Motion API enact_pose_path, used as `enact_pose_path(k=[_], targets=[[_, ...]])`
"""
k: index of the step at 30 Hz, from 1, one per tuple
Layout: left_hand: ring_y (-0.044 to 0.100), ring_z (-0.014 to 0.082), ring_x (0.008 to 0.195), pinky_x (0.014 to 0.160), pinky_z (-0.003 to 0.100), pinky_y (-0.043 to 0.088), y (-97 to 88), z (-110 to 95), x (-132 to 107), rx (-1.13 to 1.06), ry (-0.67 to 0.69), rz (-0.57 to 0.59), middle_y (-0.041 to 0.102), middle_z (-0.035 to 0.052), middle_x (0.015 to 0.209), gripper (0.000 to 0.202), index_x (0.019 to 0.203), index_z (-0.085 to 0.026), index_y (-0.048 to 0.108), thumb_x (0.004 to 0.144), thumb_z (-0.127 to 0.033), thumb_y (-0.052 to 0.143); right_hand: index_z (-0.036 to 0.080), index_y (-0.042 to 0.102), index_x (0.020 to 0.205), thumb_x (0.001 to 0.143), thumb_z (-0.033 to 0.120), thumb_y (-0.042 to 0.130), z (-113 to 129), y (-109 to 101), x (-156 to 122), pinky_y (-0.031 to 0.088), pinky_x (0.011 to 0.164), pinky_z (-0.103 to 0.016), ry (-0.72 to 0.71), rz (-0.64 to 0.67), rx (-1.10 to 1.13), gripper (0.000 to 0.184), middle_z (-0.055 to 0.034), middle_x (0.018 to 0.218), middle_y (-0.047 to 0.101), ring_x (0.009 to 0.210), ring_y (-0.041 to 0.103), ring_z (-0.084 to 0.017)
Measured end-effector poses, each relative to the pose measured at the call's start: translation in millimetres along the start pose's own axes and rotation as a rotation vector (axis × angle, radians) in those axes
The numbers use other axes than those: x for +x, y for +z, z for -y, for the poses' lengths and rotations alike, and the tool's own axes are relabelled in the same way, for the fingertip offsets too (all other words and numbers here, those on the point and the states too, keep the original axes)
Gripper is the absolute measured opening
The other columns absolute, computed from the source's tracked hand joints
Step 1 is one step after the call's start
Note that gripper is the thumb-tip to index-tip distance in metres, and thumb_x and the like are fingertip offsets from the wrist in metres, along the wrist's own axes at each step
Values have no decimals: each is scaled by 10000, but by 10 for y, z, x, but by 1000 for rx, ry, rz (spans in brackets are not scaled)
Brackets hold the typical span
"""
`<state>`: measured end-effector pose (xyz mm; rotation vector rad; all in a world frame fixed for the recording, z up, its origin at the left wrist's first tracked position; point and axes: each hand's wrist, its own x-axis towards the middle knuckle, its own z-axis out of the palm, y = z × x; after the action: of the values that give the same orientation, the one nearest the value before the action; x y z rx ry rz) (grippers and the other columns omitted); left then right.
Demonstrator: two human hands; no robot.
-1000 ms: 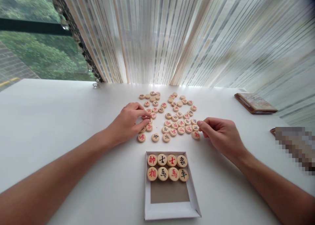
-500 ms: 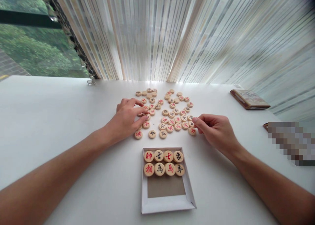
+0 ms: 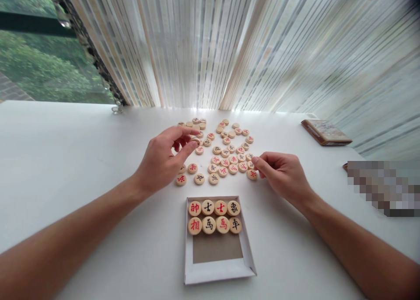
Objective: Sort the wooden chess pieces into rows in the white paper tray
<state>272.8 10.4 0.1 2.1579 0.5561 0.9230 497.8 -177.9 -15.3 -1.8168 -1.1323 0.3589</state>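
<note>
Several round wooden chess pieces [image 3: 226,153] with red or black characters lie scattered on the white table [image 3: 65,160]. My left hand [image 3: 162,160] is lifted just above the left part of the scatter, thumb and forefinger pinched on one piece [image 3: 196,141]. My right hand [image 3: 284,175] rests at the scatter's right edge, fingers curled, its fingertips touching the pieces there [image 3: 252,174]. In front of me lies a shallow white box [image 3: 216,273] with a brown floor, holding two rows of pieces [image 3: 215,217] face up at its far end.
A brown flat box [image 3: 326,132] lies at the far right of the table. A blurred-out object [image 3: 382,186] sits at the right edge. Striped curtains hang behind the table, and a window at the left shows trees.
My left hand has risen from the table with a piece pinched between thumb and forefinger. My right hand has hardly moved. The view has shifted slightly.
</note>
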Motion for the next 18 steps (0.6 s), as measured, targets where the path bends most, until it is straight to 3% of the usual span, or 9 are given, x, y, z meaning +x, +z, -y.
enact_pose_path(k=[3,8,11,14,18], targets=[[737,206,912,780,314,612,85,-142,-41,-259,-103,42,792,89,1034,237,1124,-167,779,944,-313,728,196,585,570,894,587,715,16,7,-9,240,440,-258,-1,7,20,524,28,506,443,469,329,-99],[772,205,776,743,341,683,242,-344,-155,-509,-316,153,806,75,897,208,996,-149,783,878,-319,799,186,622,604,936,510,689,129,84,-123,326,468,-249,-29,39,68,469,1,543,538,510,419,-116],[791,211,751,775,366,704,299,-423,-229,-659,-421,224,807,61,852,199,952,-154,785,838,-307,840,184,658,689,982,444,654,234,152,-252,389,513,-250,-104,138,104,392,-12,623,605,561,487,-127],[812,224,817,839,379,706,333,-474,-295,-769,-521,278,812,54,889,200,918,-164,774,802,-295,872,187,709,840,1005,376,647,309,201,-360,404,524,-244,-191,240,114,258,3,665,615,576,504,-123],[822,265,929,950,455,681,364,-510,-360,-866,-581,337,829,58,923,227,926,-193,755,806,-339,880,192,717,905,995,342,675,319,225,-409,424,527,-245,-237,216,105,180,11,675,617,572,514,-123]])
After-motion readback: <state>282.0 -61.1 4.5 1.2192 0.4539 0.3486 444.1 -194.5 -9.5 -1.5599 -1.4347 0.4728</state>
